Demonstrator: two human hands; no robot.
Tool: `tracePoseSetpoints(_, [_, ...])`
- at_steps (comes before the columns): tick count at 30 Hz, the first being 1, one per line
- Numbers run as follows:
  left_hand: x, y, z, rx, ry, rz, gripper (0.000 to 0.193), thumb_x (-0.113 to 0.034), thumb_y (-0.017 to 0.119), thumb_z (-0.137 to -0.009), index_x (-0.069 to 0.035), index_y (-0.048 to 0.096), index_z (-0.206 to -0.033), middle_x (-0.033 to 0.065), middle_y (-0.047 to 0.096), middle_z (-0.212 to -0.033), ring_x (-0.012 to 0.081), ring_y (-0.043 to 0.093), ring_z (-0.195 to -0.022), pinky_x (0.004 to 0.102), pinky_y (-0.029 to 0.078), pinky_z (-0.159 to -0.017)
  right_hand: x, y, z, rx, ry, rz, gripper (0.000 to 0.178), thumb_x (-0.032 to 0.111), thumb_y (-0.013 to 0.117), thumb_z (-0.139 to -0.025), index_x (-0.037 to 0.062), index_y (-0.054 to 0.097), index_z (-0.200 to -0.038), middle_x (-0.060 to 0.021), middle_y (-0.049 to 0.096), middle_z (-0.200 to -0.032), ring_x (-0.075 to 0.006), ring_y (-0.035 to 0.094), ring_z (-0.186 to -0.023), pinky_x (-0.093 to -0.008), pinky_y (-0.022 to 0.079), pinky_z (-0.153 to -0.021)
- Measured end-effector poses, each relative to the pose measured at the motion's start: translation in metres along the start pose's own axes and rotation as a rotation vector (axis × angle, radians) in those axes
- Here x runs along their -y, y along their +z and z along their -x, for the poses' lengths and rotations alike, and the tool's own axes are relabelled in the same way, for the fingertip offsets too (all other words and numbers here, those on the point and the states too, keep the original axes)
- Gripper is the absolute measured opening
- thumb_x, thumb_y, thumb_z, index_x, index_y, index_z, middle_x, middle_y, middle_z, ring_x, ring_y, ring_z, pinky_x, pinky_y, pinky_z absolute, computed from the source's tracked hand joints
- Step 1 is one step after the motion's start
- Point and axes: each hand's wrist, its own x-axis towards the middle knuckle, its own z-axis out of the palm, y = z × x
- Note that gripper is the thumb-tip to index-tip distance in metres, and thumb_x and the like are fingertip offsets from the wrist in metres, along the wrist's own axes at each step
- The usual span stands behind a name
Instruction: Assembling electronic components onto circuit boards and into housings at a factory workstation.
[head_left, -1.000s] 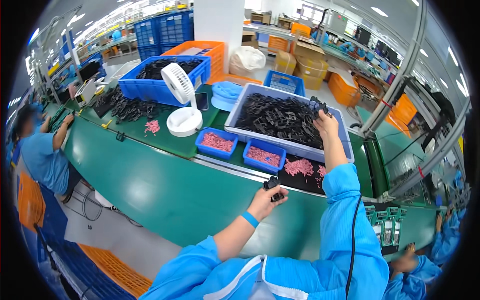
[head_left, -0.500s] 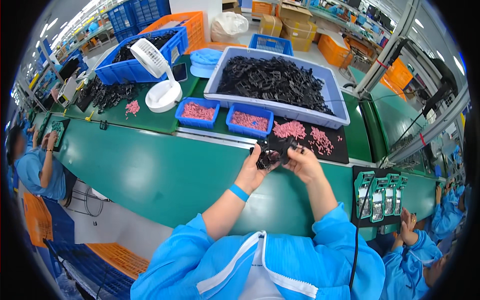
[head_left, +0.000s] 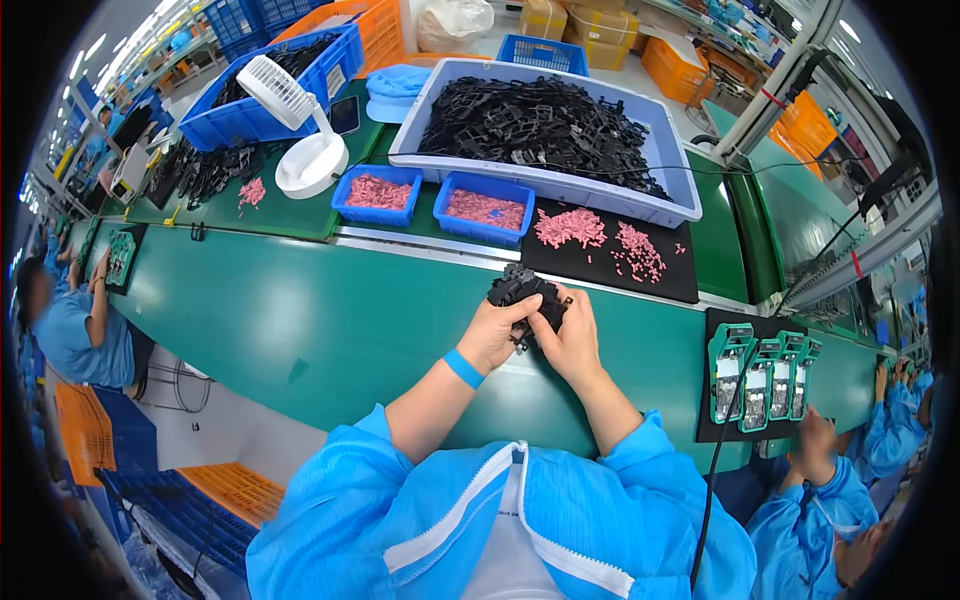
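Observation:
Both my hands are together over the green work surface, wrapped round a bunch of black plastic parts (head_left: 520,287). My left hand (head_left: 488,335), with a blue band at the wrist, grips the bunch from the left. On the other side my right hand (head_left: 570,335) presses its thumb and fingers against it. Beyond them lies a black mat (head_left: 610,270) with loose pink pieces (head_left: 570,228) in piles. Two small blue trays (head_left: 376,193) of pink pieces stand to its left. A large pale-blue bin (head_left: 685,205) heaped with black parts is behind.
A white fan (head_left: 312,165) and a blue cap (head_left: 396,92) stand at the back left, near a blue crate (head_left: 200,125) of black parts. Green fixtures (head_left: 730,375) lie on a mat at the right. A dark cable hangs there. Co-workers sit at both sides.
My hands have come closer together and a little nearer to me, now closed round a compact bunch of black parts. The view has shifted slightly.

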Motion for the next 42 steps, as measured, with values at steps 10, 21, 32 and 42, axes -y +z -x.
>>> tracePoseSetpoints(10, [-0.01,0.005,0.004,-0.072,0.061,0.118,0.025,0.001,0.063,-0.081,-0.003,0.059,-0.105,0.0089,0.065,-0.095,0.021,0.065,-0.085,0.033,0.055,-0.074,-0.029,0.003,0.002,0.038,-0.151,-0.329,0.055,0.035,0.052,-0.093,-0.0028,0.043,-0.132,-0.013,0.056,-0.11,-0.0187,0.057,-0.098,-0.03,0.045,-0.087])
tracePoseSetpoints(21, [-0.122,-0.066,0.069,-0.244,0.535,0.192,0.033,0.001,0.053,-0.083,0.004,0.051,-0.115,0.0189,0.06,-0.109,0.0333,0.06,-0.104,0.0465,0.054,-0.084,-0.037,0.006,-0.004,0.144,0.047,-0.544,0.036,0.027,0.042,-0.1,-0.0035,0.06,-0.109,-0.0077,0.063,-0.092,-0.0134,0.058,-0.082,-0.0269,0.047,-0.078])
tracePoseSetpoints(32, [-0.277,-0.303,0.256,-0.815,1.17,0.61,0.018,-0.001,0.056,-0.084,0.005,0.046,-0.098,0.0207,0.06,-0.096,0.0369,0.065,-0.08,0.0431,0.059,-0.068,0.011,0.043,0.022,0.194,-0.073,-0.307,0.027,0.02,0.047,-0.098,-0.0027,0.063,-0.097,-0.0065,0.063,-0.083,-0.0113,0.058,-0.074,-0.0252,0.049,-0.07])
tracePoseSetpoints(42, [-0.319,-0.358,0.265,-0.984,1.293,0.625,0.016,0.002,0.059,-0.08,0.006,0.049,-0.092,0.0178,0.059,-0.092,0.0314,0.063,-0.077,0.0405,0.059,-0.064,0.052,0.089,0.014,0.314,-0.492,0.072,0.01,0.014,0.059,-0.085,0.0062,0.066,-0.084,-0.0106,0.062,-0.075,-0.0284,0.059,-0.07,-0.0377,0.045,-0.064])
